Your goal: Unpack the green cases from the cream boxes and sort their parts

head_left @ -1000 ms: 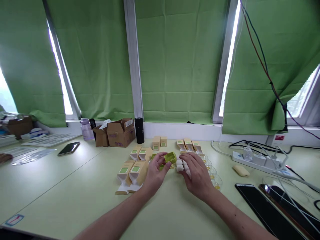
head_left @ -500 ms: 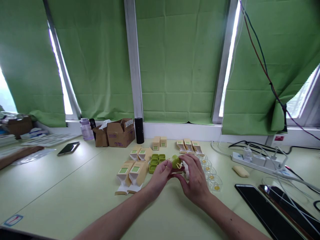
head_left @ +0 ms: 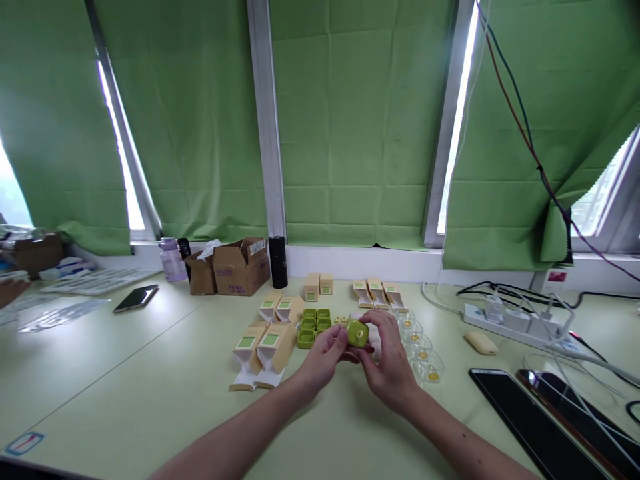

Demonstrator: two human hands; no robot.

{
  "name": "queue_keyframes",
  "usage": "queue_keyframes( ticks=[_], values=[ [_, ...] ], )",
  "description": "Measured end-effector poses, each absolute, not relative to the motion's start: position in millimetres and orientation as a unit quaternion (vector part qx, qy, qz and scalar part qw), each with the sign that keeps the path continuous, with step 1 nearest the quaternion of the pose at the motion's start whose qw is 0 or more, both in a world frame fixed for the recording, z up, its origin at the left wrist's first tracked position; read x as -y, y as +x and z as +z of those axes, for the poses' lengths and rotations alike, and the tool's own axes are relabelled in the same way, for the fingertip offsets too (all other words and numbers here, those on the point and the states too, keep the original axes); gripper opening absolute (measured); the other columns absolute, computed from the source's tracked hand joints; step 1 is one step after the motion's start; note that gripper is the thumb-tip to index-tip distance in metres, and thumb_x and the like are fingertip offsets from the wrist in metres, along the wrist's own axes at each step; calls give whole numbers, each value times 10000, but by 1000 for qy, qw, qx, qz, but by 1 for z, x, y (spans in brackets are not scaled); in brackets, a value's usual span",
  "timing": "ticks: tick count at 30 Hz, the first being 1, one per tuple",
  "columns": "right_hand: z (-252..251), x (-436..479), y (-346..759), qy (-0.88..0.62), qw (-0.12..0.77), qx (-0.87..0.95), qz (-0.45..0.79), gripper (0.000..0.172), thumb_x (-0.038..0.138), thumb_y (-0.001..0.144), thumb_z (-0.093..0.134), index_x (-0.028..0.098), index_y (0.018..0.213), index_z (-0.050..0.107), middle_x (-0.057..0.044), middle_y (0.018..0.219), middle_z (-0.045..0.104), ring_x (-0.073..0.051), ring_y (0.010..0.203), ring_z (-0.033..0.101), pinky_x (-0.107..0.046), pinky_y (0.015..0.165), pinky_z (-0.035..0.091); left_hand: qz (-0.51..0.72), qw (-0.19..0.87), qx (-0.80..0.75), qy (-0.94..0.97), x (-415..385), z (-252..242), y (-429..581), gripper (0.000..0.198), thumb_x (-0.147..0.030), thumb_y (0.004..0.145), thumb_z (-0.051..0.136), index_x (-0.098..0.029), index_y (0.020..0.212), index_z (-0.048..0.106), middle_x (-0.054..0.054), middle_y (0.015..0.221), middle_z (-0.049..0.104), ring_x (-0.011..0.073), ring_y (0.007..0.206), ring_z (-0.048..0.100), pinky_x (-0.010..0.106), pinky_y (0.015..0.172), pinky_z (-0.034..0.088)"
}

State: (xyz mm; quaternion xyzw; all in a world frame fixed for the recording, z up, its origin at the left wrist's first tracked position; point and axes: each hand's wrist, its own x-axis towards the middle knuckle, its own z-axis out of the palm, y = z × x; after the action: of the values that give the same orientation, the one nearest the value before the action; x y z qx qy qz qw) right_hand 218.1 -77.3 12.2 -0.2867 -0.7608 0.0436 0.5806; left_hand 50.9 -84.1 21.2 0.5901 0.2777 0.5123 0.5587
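Note:
Between both hands, just above the table, is a small green rounded case (head_left: 357, 333) with a pale yellow bit on its face. My left hand (head_left: 323, 351) pinches its left side, and my right hand (head_left: 390, 357) closes on it from the right and top. Just left of it stand several open green square cups (head_left: 307, 327) in two columns. Small pale yellow pieces (head_left: 341, 320) lie behind my left fingertips. White rounded pieces (head_left: 375, 341) are partly hidden by my right hand. Several clear plastic covers (head_left: 429, 367) with yellow spots line up to its right.
Open tan cartons (head_left: 271, 343) lie at left, with more cartons (head_left: 376, 292) behind. A brown cardboard box (head_left: 241, 267) and a black cylinder (head_left: 278, 261) stand at the back. Phones (head_left: 530, 413), a power strip (head_left: 525, 327) and cables occupy the right. Another person's hand (head_left: 13, 290) is far left.
The green case has turned in my fingers, so a smooth face with the pale bit now shows. The other person's arm has drawn back to the left.

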Motion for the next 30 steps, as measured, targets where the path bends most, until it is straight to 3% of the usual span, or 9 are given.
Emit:
queue_keyframes(
  ticks=[5,9,15,20,30],
  values=[
    [17,82,218,-271,586,762,56,433,155,862,631,240,1259,483,-126,1241,556,-319,1221,513,-544,1041,484,538,458,-308,637,79,15,46,532,-647,908,641,-197,1180,560,98,1072,696,214,936,687,353,858,549],
    [17,82,218,-261,583,767,60,431,165,871,616,245,1273,483,-125,1248,569,-318,1221,534,-533,1028,502,561,299,-352,687,82,19,40,365,-476,957,653,-230,1217,582,110,1214,604,254,1133,606,384,933,528],
    [14,82,217,-265,573,773,69,408,200,918,586,245,1310,482,-129,1246,584,-308,1200,568,-503,995,531,544,124,-356,749,88,28,35,186,-263,974,614,-244,1156,643,97,1159,635,283,1221,470,440,1028,450],
    [15,83,218,-267,565,776,82,390,207,934,583,239,1311,490,-129,1253,586,-295,1190,582,-489,1008,533,539,72,-345,765,91,31,37,153,-213,980,592,-234,1125,634,89,1095,675,274,1171,461,421,1003,439],
    [17,82,218,-249,567,780,92,404,173,934,573,247,1325,505,-130,1267,582,-289,1209,579,-486,1022,538,550,66,-341,760,91,29,37,90,-244,985,595,-200,1043,646,96,1007,627,251,1040,547,367,857,501]
  ],
)
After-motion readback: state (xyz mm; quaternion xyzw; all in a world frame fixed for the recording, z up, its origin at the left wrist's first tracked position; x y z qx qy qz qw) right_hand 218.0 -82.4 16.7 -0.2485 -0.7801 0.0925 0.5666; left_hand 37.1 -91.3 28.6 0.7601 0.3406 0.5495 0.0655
